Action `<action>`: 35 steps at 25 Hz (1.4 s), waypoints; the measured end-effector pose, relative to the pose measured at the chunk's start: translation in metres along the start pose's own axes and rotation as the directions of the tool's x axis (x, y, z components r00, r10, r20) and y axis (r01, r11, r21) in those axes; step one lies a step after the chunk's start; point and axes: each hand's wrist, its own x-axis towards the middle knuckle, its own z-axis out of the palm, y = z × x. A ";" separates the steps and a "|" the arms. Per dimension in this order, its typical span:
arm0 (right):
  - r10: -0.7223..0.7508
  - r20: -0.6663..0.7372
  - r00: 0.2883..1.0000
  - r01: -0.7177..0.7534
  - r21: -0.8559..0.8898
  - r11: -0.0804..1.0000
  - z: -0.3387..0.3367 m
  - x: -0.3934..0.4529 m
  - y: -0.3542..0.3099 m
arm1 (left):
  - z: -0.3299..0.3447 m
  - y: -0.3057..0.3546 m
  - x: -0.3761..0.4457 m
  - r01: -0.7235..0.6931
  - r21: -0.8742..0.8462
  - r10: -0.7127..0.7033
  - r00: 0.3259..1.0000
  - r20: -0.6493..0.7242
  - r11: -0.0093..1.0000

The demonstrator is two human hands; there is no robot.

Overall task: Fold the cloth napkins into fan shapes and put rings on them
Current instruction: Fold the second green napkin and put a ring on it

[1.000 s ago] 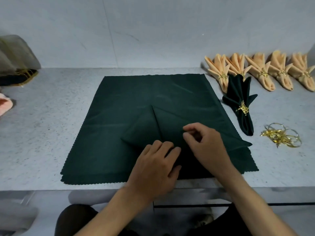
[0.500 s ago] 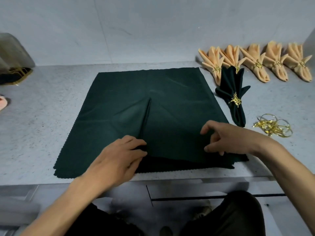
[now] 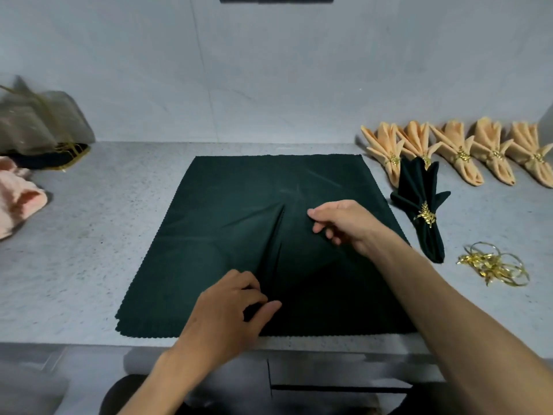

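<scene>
Two hands work one dark green napkin (image 3: 239, 235), which lies spread across the middle of the frame on the grey counter (image 3: 89, 250), its near edge along the counter's front lip. From the head view, the left hand (image 3: 227, 313) sits at lower centre, fingers (image 3: 254, 290) curled and pinching the cloth at the near end of a raised pleat; this looks like the anchor that keeps the fold from slipping. The right hand (image 3: 344, 223), right of centre, has its fingers bent onto the cloth beside the pleat's far end, apparently gathering the next fold, though whether it actually pinches fabric I cannot tell. The pleat's long axis runs from the near edge up towards the frame's top, tilted slightly right. A finished green fan (image 3: 425, 211) with a gold ring lies at right, its flared end pointing up-frame, below five peach fans (image 3: 457, 151). Loose gold rings (image 3: 493, 265) wait at right, handy for ringing
</scene>
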 end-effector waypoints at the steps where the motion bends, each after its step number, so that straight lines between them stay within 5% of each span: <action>1: -0.005 -0.095 0.995 -0.001 -0.058 0.998 0.011 0.012 0.001 | 0.002 0.003 0.001 0.040 0.007 -0.040 0.999 -0.036 0.999; 5: -0.084 -0.307 0.948 0.006 -0.246 0.969 0.035 0.038 0.012 | 0.007 0.005 0.004 0.203 -0.067 -0.211 0.968 -0.135 0.977; 8: -0.137 -0.343 0.929 -0.020 -0.415 0.910 0.038 0.039 0.014 | 0.013 0.003 0.001 0.124 -0.016 -0.125 0.984 -0.127 0.992; 16: -0.317 -0.131 0.939 0.099 -0.782 0.615 0.045 0.040 0.017 | 0.014 0.006 0.002 0.067 0.005 -0.066 0.989 -0.131 0.998; 19: -0.419 -0.129 0.899 0.140 -0.821 0.553 0.045 0.026 0.015 | 0.001 -0.011 0.030 0.195 -0.096 -0.210 0.960 -0.184 0.976; 22: -0.509 -0.267 0.818 0.124 -0.784 0.609 0.039 -0.013 0.019 | -0.009 -0.047 0.066 0.416 0.065 -0.416 0.909 -0.012 0.907; 25: -0.409 -0.259 0.875 0.046 -0.796 0.604 0.027 -0.050 0.033 | -0.014 -0.054 0.068 0.455 0.164 -0.473 0.875 0.098 0.875; 31: -0.295 -0.111 0.949 0.112 -0.757 0.644 -0.004 -0.040 0.037 | -0.014 0.024 0.013 0.370 -0.187 -0.337 0.923 0.186 0.910; 35: -0.276 -0.072 0.958 0.077 -0.867 0.493 0.017 -0.055 0.044 | -0.004 0.037 0.006 0.430 -0.138 -0.402 0.896 0.188 0.892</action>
